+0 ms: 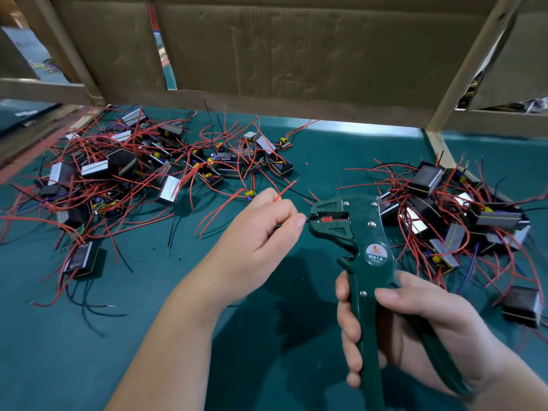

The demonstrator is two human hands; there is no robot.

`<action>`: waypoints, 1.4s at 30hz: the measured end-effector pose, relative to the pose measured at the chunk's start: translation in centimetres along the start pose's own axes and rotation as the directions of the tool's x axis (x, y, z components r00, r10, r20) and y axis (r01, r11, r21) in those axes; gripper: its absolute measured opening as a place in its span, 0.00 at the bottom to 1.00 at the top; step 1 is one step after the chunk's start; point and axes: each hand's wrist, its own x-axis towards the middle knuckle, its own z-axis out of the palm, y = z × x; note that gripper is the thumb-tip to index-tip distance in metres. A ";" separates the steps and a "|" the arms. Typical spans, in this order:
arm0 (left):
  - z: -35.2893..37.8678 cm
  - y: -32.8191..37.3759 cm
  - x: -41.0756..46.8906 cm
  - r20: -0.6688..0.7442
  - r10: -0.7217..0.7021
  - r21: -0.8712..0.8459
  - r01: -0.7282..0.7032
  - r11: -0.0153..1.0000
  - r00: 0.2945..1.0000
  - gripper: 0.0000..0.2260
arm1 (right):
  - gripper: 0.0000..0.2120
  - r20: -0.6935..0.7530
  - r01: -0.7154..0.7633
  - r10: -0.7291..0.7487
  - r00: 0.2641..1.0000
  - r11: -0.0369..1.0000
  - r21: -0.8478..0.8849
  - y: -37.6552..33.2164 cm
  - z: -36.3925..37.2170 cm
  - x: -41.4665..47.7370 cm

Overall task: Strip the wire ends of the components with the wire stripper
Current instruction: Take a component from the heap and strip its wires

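Currently, item by item: left hand (267,229), fingers curled, thumb and forefinger pinching a thin dark wire (307,220) close to its end; a red wire (284,191) rises from behind the same fist, and whether a component body lies inside the palm cannot be told. Right hand (394,330), clenched round both handles of the green wire stripper (361,241), which is held upright above the tabletop (89,351) with its head turned toward the left hand. Wire end: at the mouth of the stripper, just beside the left fingertips; how far it sits between the jaws is too small to tell. Step in hand, by judgement: feeding one wire end into the tool, with the squeeze not completed, since the handles stand apart. Next move calls for: the wire held steady and straight, pushed in only to the stripping length, then a firm squeeze by the right hand, with the left fingertips kept out of the jaws. Left pile of components (142,173), a tangle of red and black leads, probably awaiting work. Right pile of components (462,215), near the stripper head, possibly done. Single component (522,307) lying apart at far right. Cardboard wall (296,54) behind the tabletop
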 end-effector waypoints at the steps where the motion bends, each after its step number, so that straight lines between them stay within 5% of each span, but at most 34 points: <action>1: 0.0 0.0 0.0 -0.001 0.004 0.003 -0.004 1.000 1.000 0.14 | 0.14 -0.007 0.009 -0.009 1.000 1.000 -0.010 0.1 0.0 -0.1; 21: -0.2 0.0 -0.1 0.013 0.015 0.005 -0.015 1.000 1.000 0.13 | 0.17 -0.157 0.018 -0.035 0.987 0.994 -0.104 0.7 0.6 0.0; 28: 0.1 -0.8 -0.3 0.076 -0.087 0.112 0.078 0.991 0.993 0.13 | 0.18 -0.472 0.037 -0.100 0.876 0.989 -0.140 1.5 2.2 1.4; 33: 0.5 -1.0 -0.1 0.114 -0.098 0.163 0.079 0.983 0.989 0.13 | 0.14 -0.470 -0.026 -0.030 0.882 0.993 -0.113 0.4 1.5 1.0; 38: -0.7 -2.1 -0.3 0.030 -0.126 0.188 0.118 0.975 0.992 0.13 | 0.13 -0.567 0.166 -0.209 0.797 0.978 -0.128 -1.4 -0.1 0.1; 42: -0.3 -1.8 -0.3 0.051 -0.113 0.170 0.103 0.980 0.992 0.16 | 0.18 -0.501 0.231 -0.257 0.826 0.966 -0.116 -1.3 -0.7 -0.4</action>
